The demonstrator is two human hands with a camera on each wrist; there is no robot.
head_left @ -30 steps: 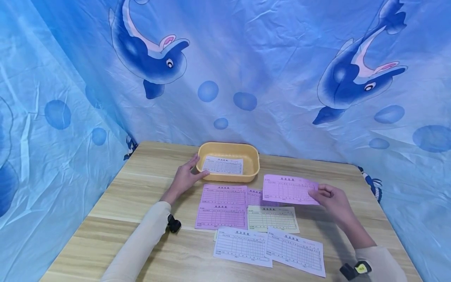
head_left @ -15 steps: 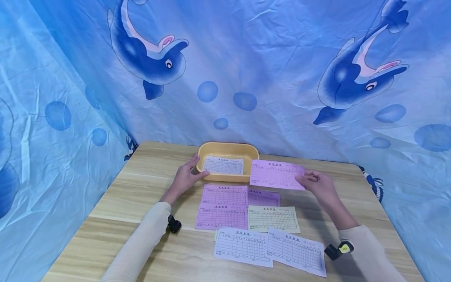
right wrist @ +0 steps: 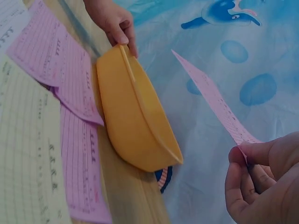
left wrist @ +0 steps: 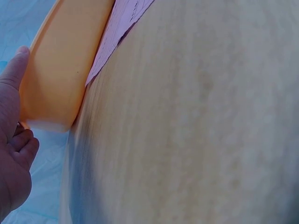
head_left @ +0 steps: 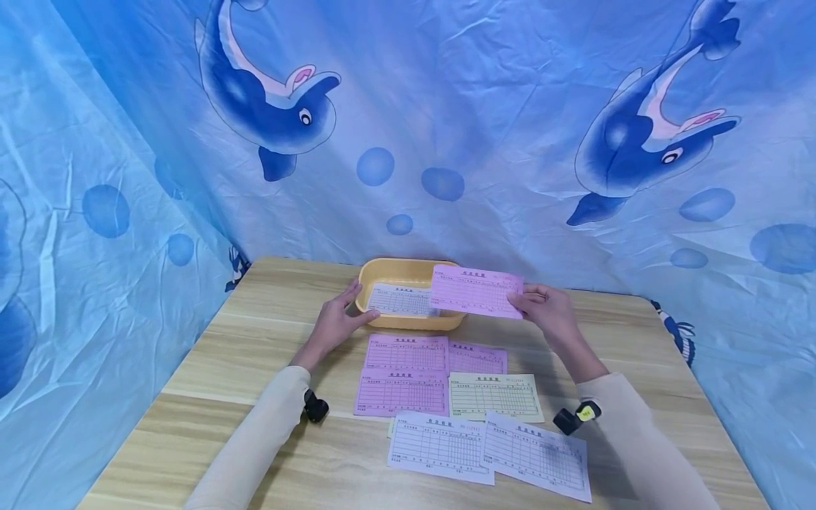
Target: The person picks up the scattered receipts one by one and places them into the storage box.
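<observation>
A yellow plastic tray [head_left: 460,316] stands at the back of the wooden table [head_left: 210,368] with a white printed slip [head_left: 398,301] lying in it. My left hand [head_left: 352,304] grips the tray's left end, thumb on the rim [right wrist: 122,49] and fingers round the corner; the left wrist view shows the thumb along the tray wall [left wrist: 60,70]. My right hand [head_left: 525,301] pinches the right edge of a pink slip [head_left: 474,290] and holds it in the air over the tray's right half. In the right wrist view the pink slip [right wrist: 215,102] hangs edge-on above the tray [right wrist: 135,116].
More slips lie flat in front of the tray: pink ones [head_left: 406,352] [head_left: 400,392] [head_left: 478,358], a pale yellow one [head_left: 495,397] and two white ones [head_left: 440,446] [head_left: 535,453]. A blue dolphin-print cloth [head_left: 446,142] hangs behind and beside the table.
My right hand has carried the pink slip up and to the left, from above the table's right side to over the tray. The left hand has stayed on the tray.
</observation>
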